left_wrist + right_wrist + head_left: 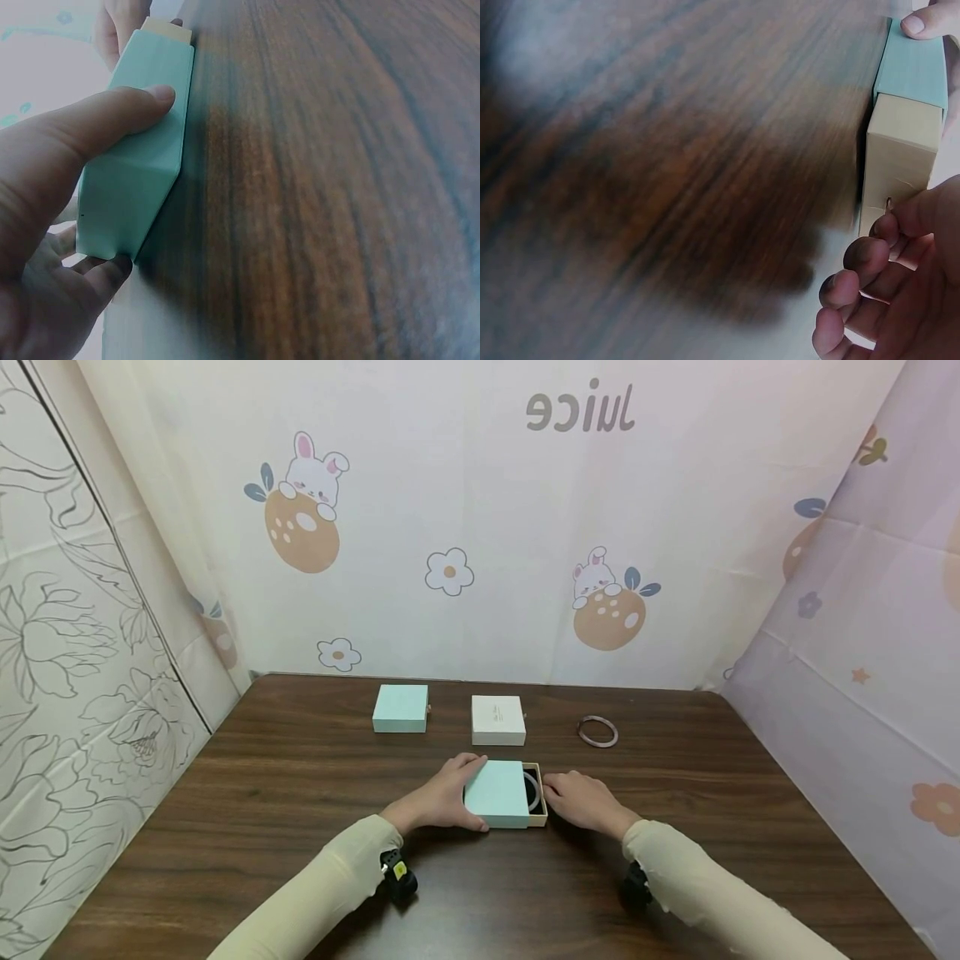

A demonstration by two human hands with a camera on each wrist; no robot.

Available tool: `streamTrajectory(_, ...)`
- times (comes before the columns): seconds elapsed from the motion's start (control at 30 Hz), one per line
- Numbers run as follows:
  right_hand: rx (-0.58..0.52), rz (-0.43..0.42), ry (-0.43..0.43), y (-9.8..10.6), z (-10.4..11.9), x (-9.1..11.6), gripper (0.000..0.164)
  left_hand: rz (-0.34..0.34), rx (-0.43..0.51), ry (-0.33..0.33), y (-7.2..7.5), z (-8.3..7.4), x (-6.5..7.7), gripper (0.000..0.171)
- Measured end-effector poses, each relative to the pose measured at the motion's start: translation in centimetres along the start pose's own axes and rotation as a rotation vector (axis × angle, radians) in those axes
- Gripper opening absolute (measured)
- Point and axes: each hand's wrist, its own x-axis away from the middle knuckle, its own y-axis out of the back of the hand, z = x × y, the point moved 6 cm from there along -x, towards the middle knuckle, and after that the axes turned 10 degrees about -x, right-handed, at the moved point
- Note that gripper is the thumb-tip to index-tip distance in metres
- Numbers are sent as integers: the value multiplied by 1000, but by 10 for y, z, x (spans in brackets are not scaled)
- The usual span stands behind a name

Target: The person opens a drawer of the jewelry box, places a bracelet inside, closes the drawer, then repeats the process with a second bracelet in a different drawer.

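A light-blue drawer-style gift box [497, 793] lies on the table with its cream inner drawer [539, 817] slid partly out to the right. Inside the drawer, on black lining, part of a pale bangle [531, 792] shows; the rest is under the sleeve. My left hand [450, 795] grips the blue sleeve from the left, thumb along its near side in the left wrist view. At the drawer's front, my right hand [588, 802] pinches the small pull tab [889, 203] between thumb and index finger, its other fingers curled below.
Behind the hands stand another light-blue box [401, 708] and a white box [498, 721] with small lettering on top. A second bangle [597, 732] lies to their right on the dark wooden table [300, 777]. A printed curtain [480, 485] hangs along the back edge.
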Motion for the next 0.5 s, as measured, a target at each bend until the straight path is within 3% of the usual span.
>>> streamTrajectory(0.5,1,6,-6,0,2,-1,31,5,1,6,-1,2,0,101)
